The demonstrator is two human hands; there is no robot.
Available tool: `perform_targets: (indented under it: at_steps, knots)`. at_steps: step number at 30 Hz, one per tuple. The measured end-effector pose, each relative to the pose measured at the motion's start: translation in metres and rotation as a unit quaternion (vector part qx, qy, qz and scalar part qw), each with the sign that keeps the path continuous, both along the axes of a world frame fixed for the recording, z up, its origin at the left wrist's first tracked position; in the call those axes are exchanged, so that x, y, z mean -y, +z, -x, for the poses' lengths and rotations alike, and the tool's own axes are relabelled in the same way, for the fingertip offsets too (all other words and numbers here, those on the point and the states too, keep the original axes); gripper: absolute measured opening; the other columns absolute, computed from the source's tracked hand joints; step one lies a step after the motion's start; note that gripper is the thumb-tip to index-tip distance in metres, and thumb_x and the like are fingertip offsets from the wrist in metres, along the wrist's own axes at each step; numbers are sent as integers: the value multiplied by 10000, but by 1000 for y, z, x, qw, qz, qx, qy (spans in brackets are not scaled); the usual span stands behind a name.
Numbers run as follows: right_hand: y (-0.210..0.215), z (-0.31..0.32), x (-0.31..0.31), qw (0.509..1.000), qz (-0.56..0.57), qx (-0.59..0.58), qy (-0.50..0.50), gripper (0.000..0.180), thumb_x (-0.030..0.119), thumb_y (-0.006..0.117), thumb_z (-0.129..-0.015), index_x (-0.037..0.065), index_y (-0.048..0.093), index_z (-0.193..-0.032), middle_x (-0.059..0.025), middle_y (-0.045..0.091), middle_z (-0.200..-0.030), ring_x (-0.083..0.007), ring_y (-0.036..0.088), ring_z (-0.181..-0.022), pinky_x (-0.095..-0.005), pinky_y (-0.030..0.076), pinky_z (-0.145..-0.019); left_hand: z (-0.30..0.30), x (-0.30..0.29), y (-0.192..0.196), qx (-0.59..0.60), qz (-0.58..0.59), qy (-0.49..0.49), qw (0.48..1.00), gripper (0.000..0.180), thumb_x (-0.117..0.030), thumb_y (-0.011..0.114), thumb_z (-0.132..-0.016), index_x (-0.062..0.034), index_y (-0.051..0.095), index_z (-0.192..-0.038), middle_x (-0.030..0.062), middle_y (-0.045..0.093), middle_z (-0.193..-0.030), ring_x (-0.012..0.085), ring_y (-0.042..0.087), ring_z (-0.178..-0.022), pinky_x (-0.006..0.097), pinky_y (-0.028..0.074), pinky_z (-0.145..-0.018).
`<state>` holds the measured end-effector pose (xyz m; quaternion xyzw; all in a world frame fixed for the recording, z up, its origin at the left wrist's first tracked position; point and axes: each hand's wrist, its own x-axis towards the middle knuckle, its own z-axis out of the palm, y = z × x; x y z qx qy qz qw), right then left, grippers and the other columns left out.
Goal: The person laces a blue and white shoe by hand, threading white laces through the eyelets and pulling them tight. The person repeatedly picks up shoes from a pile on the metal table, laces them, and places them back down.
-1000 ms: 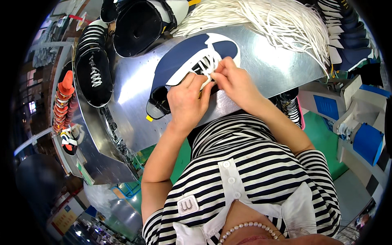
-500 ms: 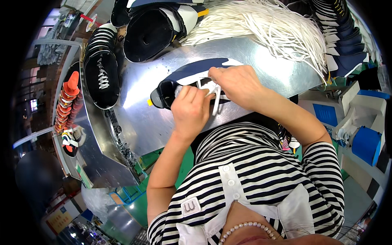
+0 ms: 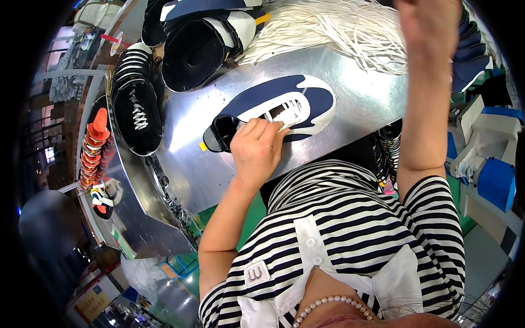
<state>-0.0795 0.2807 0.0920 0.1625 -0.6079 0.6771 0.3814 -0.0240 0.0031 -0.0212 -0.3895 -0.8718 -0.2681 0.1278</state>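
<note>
A navy and white shoe upper (image 3: 322, 101) lies on the metal table before me, its toe to the right and its black-lined heel to the left. My left hand (image 3: 256, 146) is closed over the near side of its lacing opening, thumb and fingers pinched at the edge. White lace crosses part of the opening near the toe. My right hand (image 3: 429, 24) is raised at the far right, past the end of the heap of white laces (image 3: 328, 35). It is smeared and cut by the frame edge, so its fingers do not show clearly.
Nested stacks of shoe uppers stand at the far left (image 3: 138, 117), at the back (image 3: 194, 54) and at the far right (image 3: 470, 68). Orange-red pieces (image 3: 98, 128) are stacked beyond the left edge of the metal table (image 3: 191, 180). Blue bins (image 3: 496, 183) stand at the right.
My right hand has left the shoe upper and swung up to the far right. My left hand stays at the lacing opening. The lace end that hung over the near side no longer shows.
</note>
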Motion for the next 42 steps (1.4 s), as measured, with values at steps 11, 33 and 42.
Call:
perform_targets:
  at_steps: [11, 33, 42]
  knots:
    - [-122, -45, 88, 893, 27, 396, 210, 158, 85, 689, -900, 5, 677, -1035, -40, 717, -908, -78, 663, -848, -237, 534, -781, -6, 5, 32, 272, 14, 184, 944, 585, -259, 631, -955, 43, 369, -1381, 186, 698, -852, 347, 687, -800, 421, 531, -720]
    - [-132, -36, 117, 913, -110, 354, 170, 196, 156, 692, -884, 44, 696, -1046, -92, 725, -881, -142, 670, -748, -272, 517, -694, 9, 4, -7, 199, -131, 303, 923, 536, -406, 791, -788, -64, 653, -1178, 149, 693, -836, 321, 620, -775, 404, 474, -780]
    - [-119, -59, 96, 893, -262, 350, 108, 178, 194, 630, -926, 32, 595, -990, -117, 697, -844, -285, 683, -749, -365, 511, -660, 9, 3, -17, 173, -165, 296, 925, 476, -297, 842, -710, -121, 670, -1117, 94, 689, -803, 286, 595, -752, 392, 466, -739]
